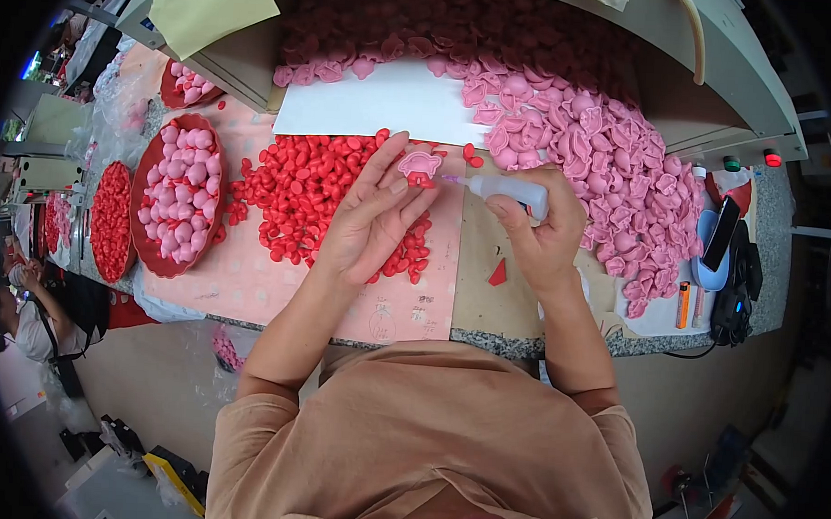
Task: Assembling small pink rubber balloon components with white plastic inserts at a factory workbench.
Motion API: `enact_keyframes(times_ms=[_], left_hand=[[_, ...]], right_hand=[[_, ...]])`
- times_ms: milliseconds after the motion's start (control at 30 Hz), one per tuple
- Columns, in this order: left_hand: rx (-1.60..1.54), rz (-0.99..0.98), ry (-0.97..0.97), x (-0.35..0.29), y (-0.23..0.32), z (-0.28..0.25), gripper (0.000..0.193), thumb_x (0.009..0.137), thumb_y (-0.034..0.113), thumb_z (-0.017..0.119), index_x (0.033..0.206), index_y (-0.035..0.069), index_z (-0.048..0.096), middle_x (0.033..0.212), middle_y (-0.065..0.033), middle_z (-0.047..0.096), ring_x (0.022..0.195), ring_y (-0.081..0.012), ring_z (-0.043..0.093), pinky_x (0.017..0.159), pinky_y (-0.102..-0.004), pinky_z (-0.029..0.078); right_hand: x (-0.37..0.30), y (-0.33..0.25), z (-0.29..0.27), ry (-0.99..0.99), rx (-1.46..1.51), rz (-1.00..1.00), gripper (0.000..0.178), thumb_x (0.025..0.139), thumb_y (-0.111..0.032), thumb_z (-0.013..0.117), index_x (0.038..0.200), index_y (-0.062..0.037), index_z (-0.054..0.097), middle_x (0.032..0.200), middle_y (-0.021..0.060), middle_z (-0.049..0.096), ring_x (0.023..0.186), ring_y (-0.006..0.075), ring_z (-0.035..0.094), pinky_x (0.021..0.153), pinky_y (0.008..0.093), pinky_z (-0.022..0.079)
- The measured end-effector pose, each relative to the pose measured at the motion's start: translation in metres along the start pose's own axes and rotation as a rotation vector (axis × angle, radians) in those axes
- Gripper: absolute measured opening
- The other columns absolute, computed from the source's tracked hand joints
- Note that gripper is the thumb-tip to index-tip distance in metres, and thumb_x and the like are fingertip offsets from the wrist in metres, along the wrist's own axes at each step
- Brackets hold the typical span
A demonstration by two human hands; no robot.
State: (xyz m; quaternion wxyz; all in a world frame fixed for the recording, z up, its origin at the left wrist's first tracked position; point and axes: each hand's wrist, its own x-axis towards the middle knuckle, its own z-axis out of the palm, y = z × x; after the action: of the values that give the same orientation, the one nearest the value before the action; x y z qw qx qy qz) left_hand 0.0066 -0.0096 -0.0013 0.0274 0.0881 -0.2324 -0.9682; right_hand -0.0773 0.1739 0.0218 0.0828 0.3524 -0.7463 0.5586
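My left hand (373,222) is turned palm up and grips a small pink molded piece (420,162) between thumb and fingers. Against the lower edge of that piece sits a small red part (421,180). My right hand (548,230) is wrapped round a translucent squeeze bottle (507,190), tilted on its side. The bottle's thin purple nozzle (453,179) points left and ends close beside the red part; whether it touches cannot be made out. Beneath and left of my left hand lies a heap of glossy red parts (298,185).
A large pile of pink molded pieces (591,165) spreads from the open box to the right. At left stand a red dish (146,262) of pink-and-red pieces and a dish of red parts (111,218). A blue holder (707,263) and an orange tube (683,305) lie far right.
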Motion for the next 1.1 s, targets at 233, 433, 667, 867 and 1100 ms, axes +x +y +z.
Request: enact_keyframes(times_ms=[233,433,667,867,1100], left_hand=[[0.037,0.002,-0.01,-0.0004,-0.0023,0.003,0.052,0.089,-0.004,0.047,0.138,0.008,0.032,0.134,-0.0108,0.042,0.124,-0.0205,0.042,0.107,-0.0379,0.034],[0.096,-0.028,-0.024,-0.0009,-0.0041,0.0049,0.052,0.089,-0.003,0.048,0.137,0.007,0.031,0.136,-0.0115,0.04,0.124,-0.0199,0.042,0.106,-0.0359,0.036],[0.1,-0.049,-0.029,-0.0004,-0.0041,0.0038,0.053,0.089,-0.003,0.048,0.138,0.007,0.03,0.136,-0.0122,0.039,0.124,-0.0213,0.042,0.105,-0.0351,0.037],[0.088,-0.046,-0.024,-0.0008,-0.0044,0.0035,0.053,0.089,-0.003,0.048,0.138,0.007,0.029,0.136,-0.0123,0.04,0.124,-0.0216,0.042,0.105,-0.0352,0.037],[0.101,-0.052,-0.021,-0.0008,-0.004,0.005,0.054,0.089,-0.003,0.048,0.138,0.007,0.029,0.136,-0.0121,0.04,0.124,-0.0215,0.043,0.105,-0.0352,0.037]], right_hand=[[-0.0002,-0.0017,0.0007,0.044,0.076,0.007,0.027,0.074,-0.02,0.076,0.088,-0.0033,0.061,0.078,0.0062,0.061,0.065,0.0133,0.058,0.057,0.0246,0.044],[-0.0011,-0.0018,0.0033,0.053,0.128,0.064,0.027,0.074,-0.021,0.076,0.088,-0.0033,0.06,0.079,0.0064,0.061,0.066,0.0135,0.058,0.057,0.0247,0.044],[-0.0011,0.0,0.004,-0.027,0.089,0.008,0.027,0.08,-0.018,0.071,0.093,-0.001,0.055,0.081,0.0064,0.059,0.071,0.0113,0.054,0.064,0.0235,0.043],[-0.0005,-0.0006,0.0039,-0.03,0.071,0.004,0.027,0.079,-0.018,0.071,0.093,-0.0011,0.054,0.081,0.0061,0.06,0.071,0.011,0.055,0.064,0.0232,0.043],[0.0003,-0.0003,0.0037,-0.033,0.055,0.009,0.028,0.079,-0.019,0.072,0.093,-0.0009,0.055,0.08,0.0056,0.06,0.07,0.0114,0.055,0.063,0.0229,0.043]])
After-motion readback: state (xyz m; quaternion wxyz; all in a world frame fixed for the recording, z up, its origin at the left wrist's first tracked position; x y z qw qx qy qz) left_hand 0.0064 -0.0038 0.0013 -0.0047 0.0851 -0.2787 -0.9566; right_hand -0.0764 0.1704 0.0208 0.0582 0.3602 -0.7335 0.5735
